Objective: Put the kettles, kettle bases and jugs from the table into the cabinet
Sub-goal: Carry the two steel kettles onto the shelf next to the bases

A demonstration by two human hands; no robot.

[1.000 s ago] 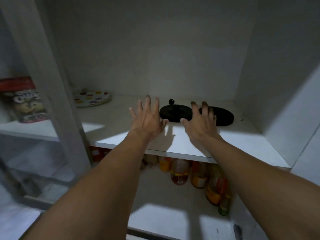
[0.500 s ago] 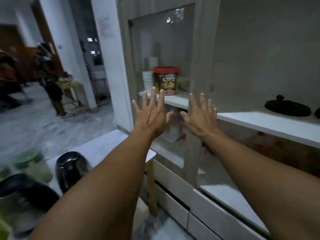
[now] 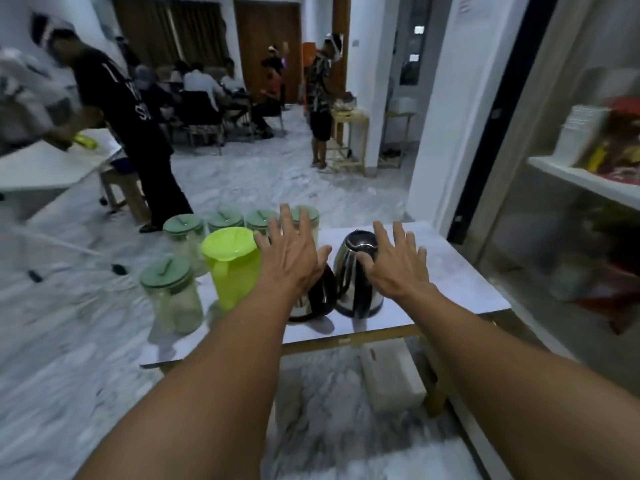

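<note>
On the small white table (image 3: 450,271) stand a steel kettle (image 3: 356,278) and a second kettle (image 3: 317,296), mostly hidden behind my left hand. A lime-green jug (image 3: 232,265) stands left of them. Several clear jugs with pale green lids (image 3: 173,289) line the table's left and far side. My left hand (image 3: 291,254) hovers open above the second kettle. My right hand (image 3: 394,265) is open, fingers spread, over the steel kettle's right side. Neither hand holds anything.
The cabinet (image 3: 581,181) with glass door and white shelves stands at the right, with cups and packages inside. A white box (image 3: 391,375) lies under the table. A person in black (image 3: 131,126) stands by another table at the left; others are further back.
The view has swung left from the cabinet shelf, where two black kettle bases lay, to the table. Both open hands now reach over the kettles.
</note>
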